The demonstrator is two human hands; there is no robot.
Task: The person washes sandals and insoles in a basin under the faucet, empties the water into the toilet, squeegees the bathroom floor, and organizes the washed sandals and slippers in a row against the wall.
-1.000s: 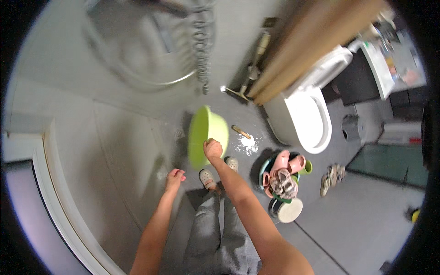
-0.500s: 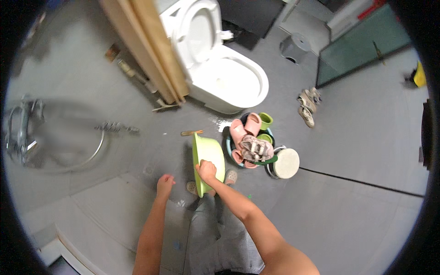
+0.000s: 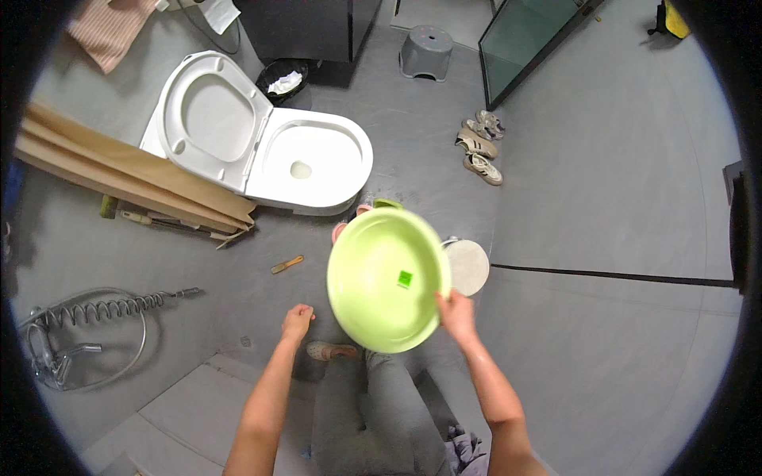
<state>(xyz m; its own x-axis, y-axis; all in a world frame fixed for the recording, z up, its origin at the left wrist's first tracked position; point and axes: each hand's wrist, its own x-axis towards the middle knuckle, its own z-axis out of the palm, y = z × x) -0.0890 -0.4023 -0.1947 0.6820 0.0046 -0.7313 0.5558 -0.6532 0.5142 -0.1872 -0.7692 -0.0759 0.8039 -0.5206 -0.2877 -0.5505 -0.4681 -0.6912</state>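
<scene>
Basin (image 3: 369,274), right hand (image 3: 457,316) gripping its rim

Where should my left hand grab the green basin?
Probably best: take the green basin by its left rim, coming from the left, thumb inside. That round edge is uncovered and near the left hand, while the right hand holds the lower right rim.

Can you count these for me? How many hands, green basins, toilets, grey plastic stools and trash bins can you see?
2 hands: the left hand and the right hand
1 green basin
1 toilet
1 grey plastic stool
1 trash bin
Total: 6
</scene>
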